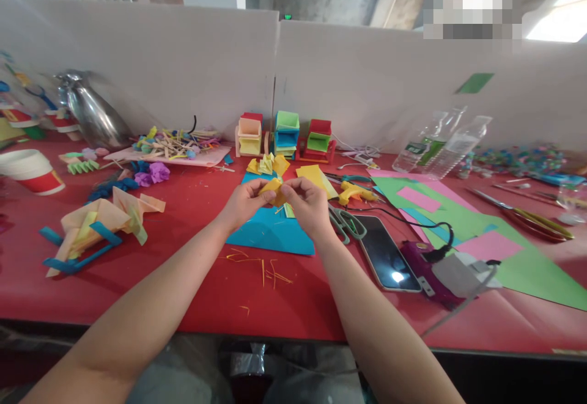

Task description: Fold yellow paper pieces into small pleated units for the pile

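Note:
A small piece of yellow paper [271, 189] is pinched between my two hands, above a blue sheet [270, 233]. My left hand [247, 201] has its fingertips closed on the paper's left side. On the paper's right side, the fingers of my right hand [306, 201] are closed too. Crumpled yellow paper pieces [267, 164] lie just behind my hands. Flat yellow sheets [315, 179] are beyond my right hand. Thin yellow scraps [268, 271] are scattered on the red table [202, 306] in front of the blue sheet.
Right of my hands are grey-handled scissors [346, 224], a yellow glue gun [356, 193], a phone [385, 254] and a purple power strip [426, 269]. Folded paper boxes [287, 132] stand behind. At left are a paper model [92, 227], a cup [34, 172] and a steel jug [96, 110].

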The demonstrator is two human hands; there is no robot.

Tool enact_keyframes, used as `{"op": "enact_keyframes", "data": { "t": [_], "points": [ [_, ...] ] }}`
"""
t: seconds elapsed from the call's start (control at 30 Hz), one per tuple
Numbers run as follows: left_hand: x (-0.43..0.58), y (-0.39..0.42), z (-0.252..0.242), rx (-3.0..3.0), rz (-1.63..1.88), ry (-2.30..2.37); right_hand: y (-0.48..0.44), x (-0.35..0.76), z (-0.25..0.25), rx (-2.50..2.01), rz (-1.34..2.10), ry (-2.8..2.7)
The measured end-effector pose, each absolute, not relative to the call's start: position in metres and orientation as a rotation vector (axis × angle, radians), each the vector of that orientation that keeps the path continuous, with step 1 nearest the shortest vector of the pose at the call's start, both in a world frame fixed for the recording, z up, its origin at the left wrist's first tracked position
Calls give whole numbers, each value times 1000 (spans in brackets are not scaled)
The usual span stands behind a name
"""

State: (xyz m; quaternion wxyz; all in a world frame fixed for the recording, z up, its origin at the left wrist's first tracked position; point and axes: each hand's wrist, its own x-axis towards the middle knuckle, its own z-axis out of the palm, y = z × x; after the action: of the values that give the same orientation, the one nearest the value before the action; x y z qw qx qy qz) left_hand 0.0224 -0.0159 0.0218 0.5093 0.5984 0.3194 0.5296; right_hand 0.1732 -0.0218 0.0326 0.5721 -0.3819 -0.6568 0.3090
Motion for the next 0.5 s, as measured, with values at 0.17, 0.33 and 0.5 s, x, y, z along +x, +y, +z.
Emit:
{"op": "enact_keyframes", "data": {
  "t": [0.17, 0.33, 0.5],
  "points": [
    [28, -16, 18, 1212, 1335, 718, -20, 173, 32, -882, 724, -1491],
    [26, -13, 15, 1212, 1374, 732, -16, 173, 29, -811, 927, -1464],
    [29, -15, 14, 1193, 1379, 724, -15, 174, 29, -771, 981, -1390]
  ]
}}
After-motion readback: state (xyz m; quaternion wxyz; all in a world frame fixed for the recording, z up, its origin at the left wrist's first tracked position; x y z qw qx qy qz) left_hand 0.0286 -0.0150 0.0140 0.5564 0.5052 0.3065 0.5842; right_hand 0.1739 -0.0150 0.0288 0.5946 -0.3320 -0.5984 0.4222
